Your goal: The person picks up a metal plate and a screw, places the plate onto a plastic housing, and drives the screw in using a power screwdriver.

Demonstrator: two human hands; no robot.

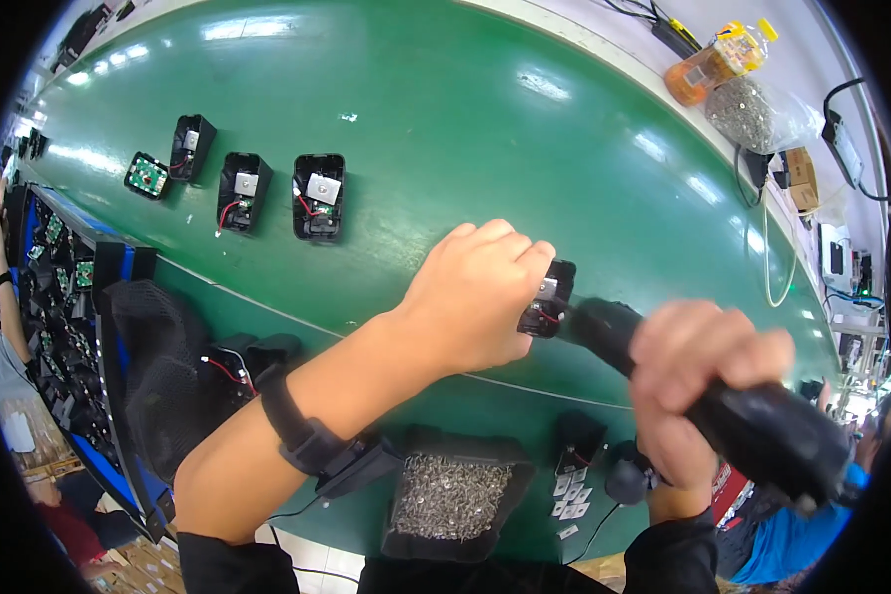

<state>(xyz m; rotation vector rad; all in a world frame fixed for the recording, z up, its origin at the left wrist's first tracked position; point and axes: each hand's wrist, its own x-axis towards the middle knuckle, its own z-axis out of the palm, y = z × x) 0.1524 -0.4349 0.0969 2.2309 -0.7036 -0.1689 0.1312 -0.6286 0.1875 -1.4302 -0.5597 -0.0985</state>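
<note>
My left hand [475, 297] is closed around a small black plastic housing [562, 280], holding it on the green table. A silvery metal plate and red wire show inside the housing. My right hand [698, 356] grips a black electric screwdriver [762, 431], blurred by motion. Its front end points at the housing; whether the bit touches a screw I cannot tell. Farther left stand similar open housings, one with a metal plate [323, 189] and another with a red wire [240, 193]. Beyond them are a third housing [190, 148] and a black part with a green circuit board [148, 176].
A black bin [396, 535] of small screws sits near me, beside several small metal plates [570, 495] and another housing [579, 436]. A crate [119, 366] of parts stands left, a person's arm [12, 307] beyond it. A bottle [691, 81] stands at the far right.
</note>
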